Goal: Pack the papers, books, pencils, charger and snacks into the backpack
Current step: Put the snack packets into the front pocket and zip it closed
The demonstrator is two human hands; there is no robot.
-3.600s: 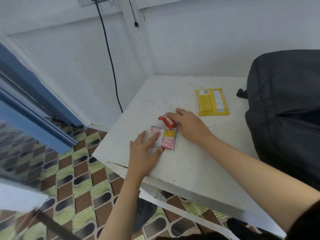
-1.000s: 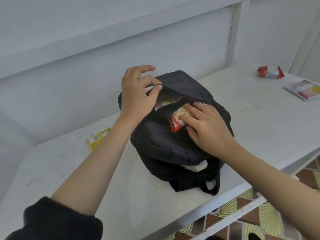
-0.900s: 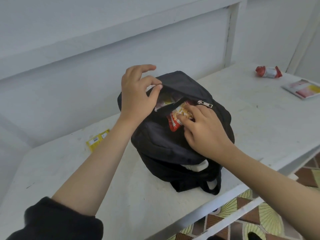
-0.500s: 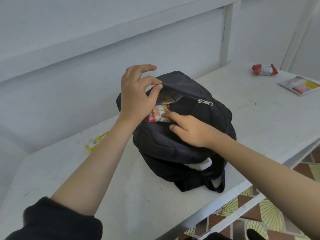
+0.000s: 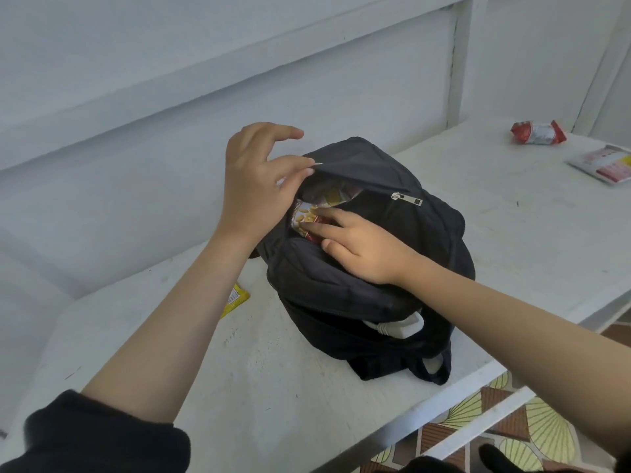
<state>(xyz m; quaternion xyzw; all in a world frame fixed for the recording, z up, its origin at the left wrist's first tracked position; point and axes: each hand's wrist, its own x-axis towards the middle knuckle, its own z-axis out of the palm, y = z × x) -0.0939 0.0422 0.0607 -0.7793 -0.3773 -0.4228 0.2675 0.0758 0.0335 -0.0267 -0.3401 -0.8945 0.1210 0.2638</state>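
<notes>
My black sleeve (image 5: 92, 435) is bunched at the far left, and my bare forearm reaches from it across the white table (image 5: 273, 387). Just behind that forearm a yellow packet (image 5: 235, 300) lies flat on the table, mostly hidden by my arm.

My left hand (image 5: 254, 186) is at the top of the backpack (image 5: 392, 240). Thumb and forefinger pinch the edge of the pocket flap and hold it up, and the other fingers are lifted and slightly spread. The backpack is black and stands on the table near its front edge.

In the mouth of the pocket, right below my left thumb, sits a snack packet (image 5: 305, 218), red with a picture of pale yellow pieces, partway inside. Deeper in I see other wrappers (image 5: 331, 196), but I cannot tell what they are.

My right hand (image 5: 362, 247) lies over the front of the backpack with its fingers straight. The fingertips press on the snack packet and grip nothing. To the right of the opening the metal zip pull (image 5: 406, 198) lies on the fabric. Lower down a white charger (image 5: 399, 327) pokes out of a gap in the backpack's front.

Far right on the table, well apart from the backpack, lie a red and white snack (image 5: 537, 132) and a flat pink and white sachet (image 5: 604, 164). Patterned floor tiles (image 5: 478, 425) show below the table's edge.
</notes>
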